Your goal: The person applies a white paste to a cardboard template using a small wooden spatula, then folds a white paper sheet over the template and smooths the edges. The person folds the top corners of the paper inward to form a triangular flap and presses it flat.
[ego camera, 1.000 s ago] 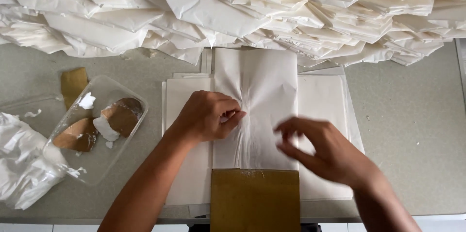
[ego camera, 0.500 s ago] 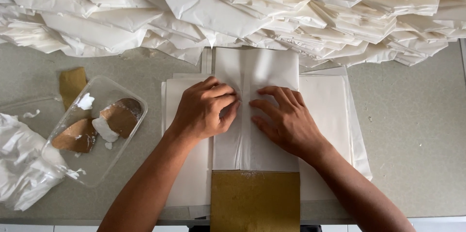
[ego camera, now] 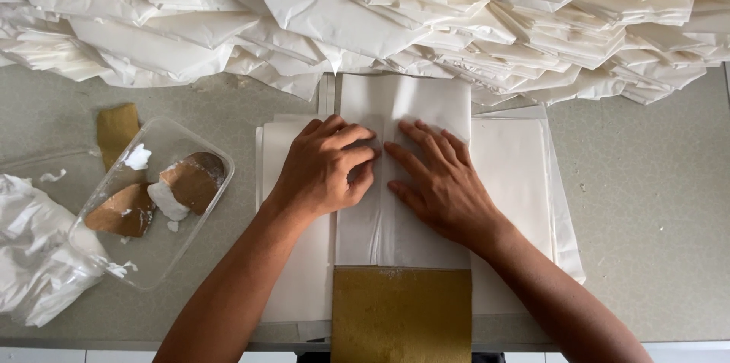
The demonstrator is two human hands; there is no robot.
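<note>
Your left hand [ego camera: 325,168] lies on the folded white paper sheet [ego camera: 403,173] in the middle of the worktop [ego camera: 646,203]. Its fingers are curled and its fingertips press down along the sheet's centre crease. The grip is loose and closed around nothing; it only bears down on the paper. Your right hand [ego camera: 441,180] rests flat just beside it, fingers spread and pointing to the far left. Its grip is fully open, with the palm on the right half of the same sheet. The fingertips of the two hands nearly meet over the crease.

The folded sheet is a tall narrow strip running from the near side to the far side. It lies on top of a wider stack of flat white paper [ego camera: 517,180], which shows to its left and right. At the near end the strip meets a mustard-brown cardboard piece [ego camera: 401,316] sitting at the worktop's near edge between your forearms.

Along the whole far side is a large, overlapping heap of folded white paper packets [ego camera: 365,13], and the far end of the strip reaches its edge. To the left stands a clear plastic tray [ego camera: 148,253] holding brown cardboard scraps [ego camera: 122,211] and lumps of white paste [ego camera: 166,200]. Another small brown piece [ego camera: 116,129] lies just beyond it. At the near left is a crumpled clear plastic bag [ego camera: 34,256].
</note>
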